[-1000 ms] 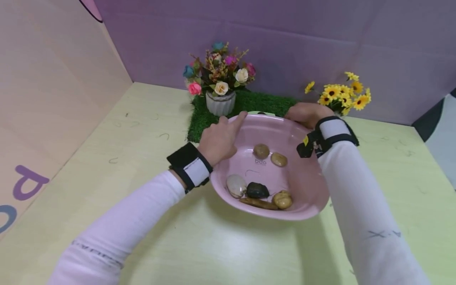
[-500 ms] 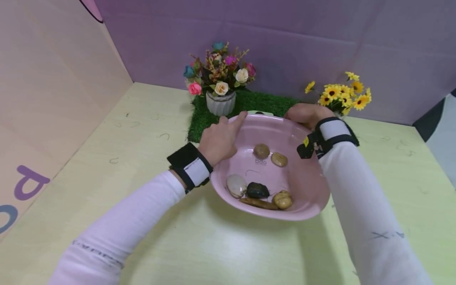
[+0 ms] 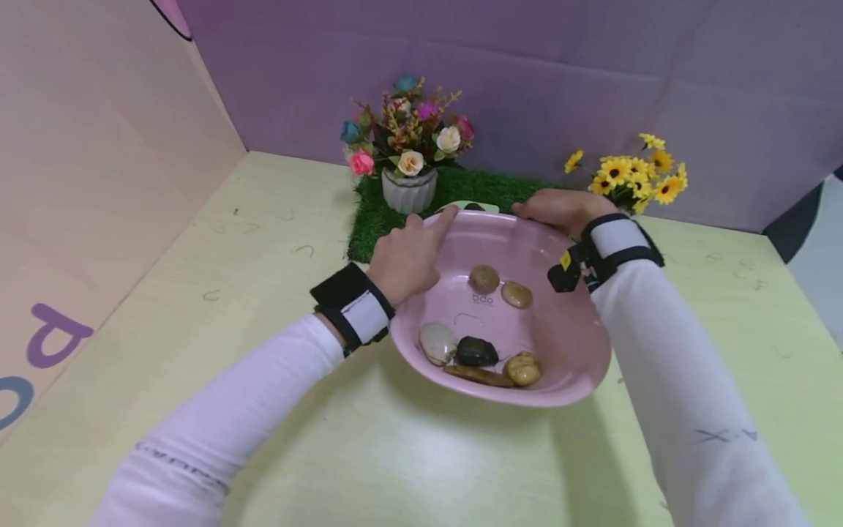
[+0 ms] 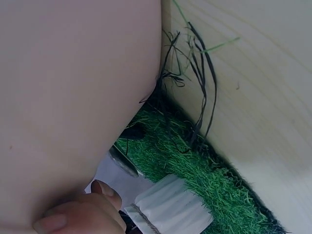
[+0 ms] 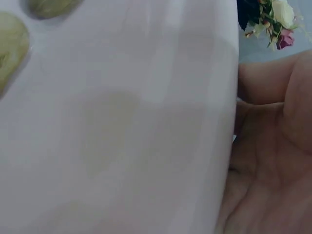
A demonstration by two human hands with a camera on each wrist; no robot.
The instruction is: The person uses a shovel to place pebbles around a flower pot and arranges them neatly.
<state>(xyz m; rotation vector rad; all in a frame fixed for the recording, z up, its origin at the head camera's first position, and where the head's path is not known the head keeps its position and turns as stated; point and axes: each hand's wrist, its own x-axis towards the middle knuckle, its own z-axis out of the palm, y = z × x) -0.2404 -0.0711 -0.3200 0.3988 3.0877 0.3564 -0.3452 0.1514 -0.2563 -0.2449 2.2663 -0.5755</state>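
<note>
- I hold the pink basin (image 3: 560, 329) up in front of me, over the tabletop (image 3: 263, 293) and the green turf mat (image 3: 369, 234); I judge it tipped towards me, which would explain why 4 stones have settled along the near side.
- Those 4 are the white stone (image 3: 437, 343), the black stone (image 3: 477, 352), the thin brown stone (image 3: 479, 377) and the mottled yellow stone (image 3: 522, 369); the round brown stone (image 3: 484, 279) and the tan stone (image 3: 516, 295) lie farther back, near the printed letters.
- My left hand (image 3: 403, 263) is clamped on the basin's left rim, index finger laid straight along the edge, probably to steady it.
- My right hand (image 3: 560, 208) is bent at the wrist behind the far right rim, palm beside the wall; its fingertips are hidden, so I can't tell whether they grip anything.
- A pale green thing (image 3: 459, 205) shows between my hands, just beyond the rim.
- The grey flowerpot (image 3: 408, 192) stands on the mat behind my left hand, the yellow flowers (image 3: 615, 170) behind my right.
</note>
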